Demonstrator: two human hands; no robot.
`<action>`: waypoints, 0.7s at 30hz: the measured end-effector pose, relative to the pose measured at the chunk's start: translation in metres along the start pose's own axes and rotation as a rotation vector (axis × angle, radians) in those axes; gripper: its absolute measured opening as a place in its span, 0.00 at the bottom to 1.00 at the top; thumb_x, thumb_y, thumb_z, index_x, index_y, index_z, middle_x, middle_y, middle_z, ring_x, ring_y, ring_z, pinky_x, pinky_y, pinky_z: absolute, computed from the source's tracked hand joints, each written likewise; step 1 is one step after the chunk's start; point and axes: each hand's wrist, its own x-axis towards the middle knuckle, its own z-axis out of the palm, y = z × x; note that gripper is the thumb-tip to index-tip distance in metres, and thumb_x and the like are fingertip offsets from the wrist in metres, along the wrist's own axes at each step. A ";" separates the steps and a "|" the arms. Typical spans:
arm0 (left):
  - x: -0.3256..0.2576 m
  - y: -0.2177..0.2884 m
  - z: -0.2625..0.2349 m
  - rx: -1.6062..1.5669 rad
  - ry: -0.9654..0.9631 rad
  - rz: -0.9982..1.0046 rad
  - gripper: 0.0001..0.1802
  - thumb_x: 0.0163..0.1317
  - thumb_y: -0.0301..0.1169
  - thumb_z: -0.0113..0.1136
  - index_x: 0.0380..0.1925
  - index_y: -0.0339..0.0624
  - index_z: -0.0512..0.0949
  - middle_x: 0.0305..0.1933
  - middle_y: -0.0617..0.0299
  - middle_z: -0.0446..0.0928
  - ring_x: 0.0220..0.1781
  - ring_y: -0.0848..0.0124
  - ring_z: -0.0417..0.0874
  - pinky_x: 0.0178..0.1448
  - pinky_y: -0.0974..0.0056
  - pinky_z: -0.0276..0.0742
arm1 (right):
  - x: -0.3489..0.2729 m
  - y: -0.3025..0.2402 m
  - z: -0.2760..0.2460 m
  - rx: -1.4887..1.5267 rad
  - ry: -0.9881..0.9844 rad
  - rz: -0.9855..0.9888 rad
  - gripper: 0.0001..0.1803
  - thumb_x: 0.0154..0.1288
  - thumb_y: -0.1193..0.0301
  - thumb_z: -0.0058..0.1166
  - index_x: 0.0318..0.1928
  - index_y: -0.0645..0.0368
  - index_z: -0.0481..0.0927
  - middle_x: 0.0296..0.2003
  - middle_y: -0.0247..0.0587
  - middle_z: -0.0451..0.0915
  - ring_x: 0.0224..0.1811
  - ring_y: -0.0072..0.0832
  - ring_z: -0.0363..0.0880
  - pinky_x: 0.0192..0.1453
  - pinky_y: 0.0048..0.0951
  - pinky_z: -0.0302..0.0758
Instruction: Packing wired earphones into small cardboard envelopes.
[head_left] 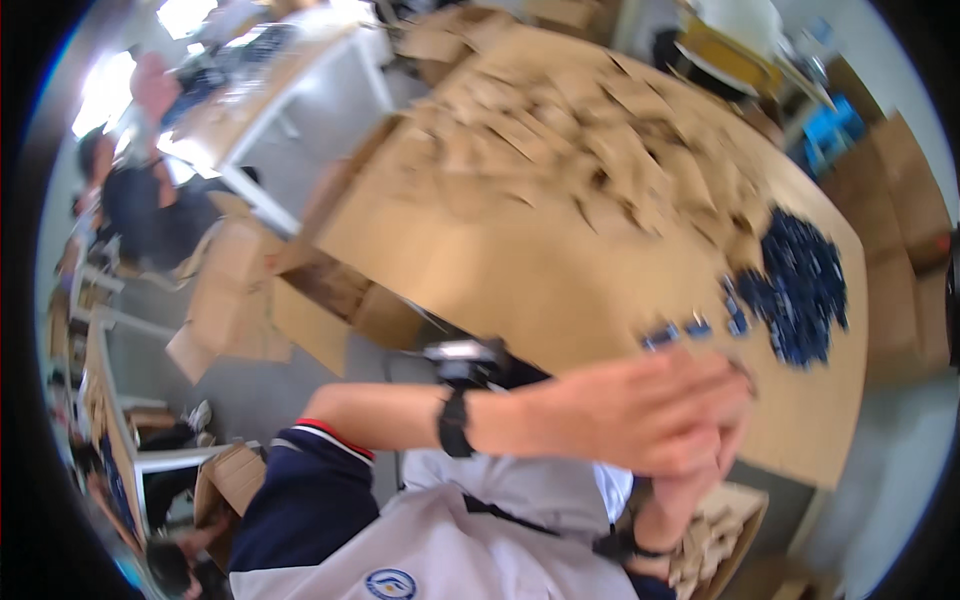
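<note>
My left hand reaches across from the left, its fingers closed and pressed against my right hand. The right forearm rises from the lower edge, and that hand is partly covered by the left one. Both hands are closed together above the table's near edge; whatever they hold is hidden and slightly blurred. Just beyond them lie several small dark blue pieces. To their right is a large heap of the same dark blue pieces. Flat brown paper pouches are piled across the far part of the wooden table.
By my right forearm, an open carton holds more brown paper pieces. Cardboard boxes stand left of the table. Large cartons line the right wall. Other people are at white-framed tables on the left.
</note>
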 end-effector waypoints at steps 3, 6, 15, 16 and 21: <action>0.000 -0.003 0.003 -0.050 -0.015 0.035 0.08 0.65 0.29 0.54 0.35 0.36 0.67 0.68 0.40 0.66 0.66 0.47 0.74 0.59 0.50 0.77 | 0.001 0.003 -0.008 -0.366 0.178 -0.107 0.33 0.76 0.60 0.42 0.74 0.59 0.51 0.70 0.53 0.60 0.70 0.36 0.65 0.73 0.39 0.62; 0.004 -0.012 -0.021 -0.236 -0.150 0.036 0.11 0.73 0.26 0.43 0.47 0.27 0.65 0.73 0.29 0.55 0.67 0.43 0.71 0.62 0.48 0.76 | 0.009 -0.043 -0.007 -0.620 -0.072 -0.028 0.29 0.74 0.62 0.44 0.69 0.63 0.61 0.68 0.51 0.64 0.68 0.33 0.68 0.66 0.36 0.70; 0.017 -0.040 -0.031 -0.633 -0.081 -0.354 0.20 0.65 0.37 0.61 0.52 0.41 0.70 0.63 0.50 0.72 0.51 0.53 0.81 0.48 0.56 0.80 | 0.013 -0.031 0.007 -0.731 -0.081 -0.292 0.07 0.70 0.79 0.53 0.47 0.67 0.78 0.26 0.41 0.78 0.19 0.20 0.72 0.23 0.20 0.71; 0.017 -0.039 -0.030 -0.627 -0.083 -0.342 0.20 0.65 0.37 0.61 0.52 0.41 0.70 0.63 0.50 0.72 0.51 0.53 0.81 0.48 0.56 0.80 | 0.013 -0.027 0.005 -0.920 -0.077 -0.499 0.07 0.69 0.81 0.54 0.46 0.66 0.78 0.27 0.41 0.79 0.19 0.20 0.73 0.23 0.20 0.72; 0.036 -0.025 -0.049 -0.627 -0.354 -0.613 0.12 0.67 0.37 0.60 0.44 0.41 0.78 0.27 0.58 0.81 0.26 0.60 0.81 0.29 0.58 0.74 | 0.030 -0.056 0.020 -1.413 -0.335 -1.080 0.08 0.62 0.83 0.60 0.41 0.63 0.85 0.35 0.50 0.85 0.27 0.32 0.82 0.31 0.27 0.77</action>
